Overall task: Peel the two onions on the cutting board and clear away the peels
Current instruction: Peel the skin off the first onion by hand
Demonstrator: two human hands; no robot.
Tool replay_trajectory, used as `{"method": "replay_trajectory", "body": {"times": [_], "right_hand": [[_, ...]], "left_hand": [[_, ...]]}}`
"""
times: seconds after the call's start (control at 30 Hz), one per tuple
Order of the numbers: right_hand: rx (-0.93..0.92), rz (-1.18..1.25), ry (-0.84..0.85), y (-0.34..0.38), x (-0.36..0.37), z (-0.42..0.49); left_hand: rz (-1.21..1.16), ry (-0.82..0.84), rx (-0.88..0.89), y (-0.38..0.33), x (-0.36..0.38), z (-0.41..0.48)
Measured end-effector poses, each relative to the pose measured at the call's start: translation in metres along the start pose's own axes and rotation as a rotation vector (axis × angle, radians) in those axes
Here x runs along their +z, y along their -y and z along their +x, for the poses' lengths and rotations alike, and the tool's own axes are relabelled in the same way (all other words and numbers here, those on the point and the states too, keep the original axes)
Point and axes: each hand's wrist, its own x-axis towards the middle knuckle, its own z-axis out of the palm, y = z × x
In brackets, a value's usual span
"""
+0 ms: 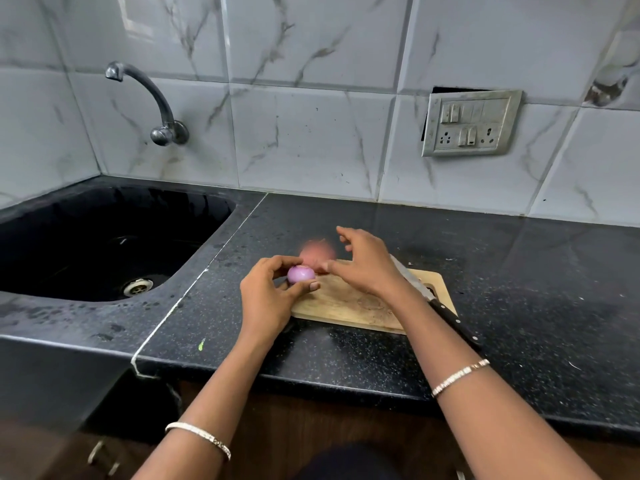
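Purple and glossy, the peeled onion (300,274) sits at the near-left corner of the wooden cutting board (346,306); from the head view I see my left hand (266,296) pinching it between curled fingers and thumb, just above the board's edge. Right behind it is a reddish blur, which I take to be the second onion (317,252); it looks to have its dry skin on, though the smear is too soft for me to be sure. My right hand (367,268) hangs over the board with fingers spread and relaxed, the thumb close to that blur; whether it touches it I cannot tell. The knife (446,311) lies along the board's right edge, blade pointing away, well clear of both hands; the sink (104,237) lies to the left in the black counter (519,271).

My judgement: one onion is done; the other has yet to be stripped, so the task is roughly at its midpoint. I cannot make out loose peels on the board; clearing them is a step not yet done.
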Motion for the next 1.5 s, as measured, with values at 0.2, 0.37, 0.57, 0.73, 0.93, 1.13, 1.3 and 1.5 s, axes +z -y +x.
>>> {"method": "replay_trajectory", "body": {"times": [0.2,0.37,0.57,0.73,0.93,1.13,1.3,1.5], "right_hand": [[0.000,0.010,0.099,-0.001,0.027,0.029],[0.010,0.053,-0.066,-0.011,0.038,0.025],[0.073,0.215,-0.198,-0.021,0.007,-0.008],[0.066,0.303,-0.226,-0.034,-0.010,-0.055],[0.033,0.303,-0.236,-0.037,-0.009,-0.077],[0.002,0.281,-0.262,-0.039,-0.003,-0.084],[-0.034,0.347,-0.272,-0.039,-0.003,-0.087],[0.065,0.551,-0.375,-0.037,-0.002,-0.080]], "left_hand": [[-0.064,-0.001,-0.047,0.001,0.000,-0.002],[-0.029,0.009,-0.055,0.004,0.004,-0.001],[-0.058,-0.013,-0.130,0.007,0.004,0.006],[-0.031,0.014,-0.113,0.001,0.015,0.026],[0.059,0.082,-0.042,0.006,0.038,0.046],[0.076,0.145,-0.019,0.016,0.045,0.042],[0.111,0.165,0.041,0.011,0.034,0.035],[0.007,0.267,0.257,-0.029,0.026,-0.006]]}}
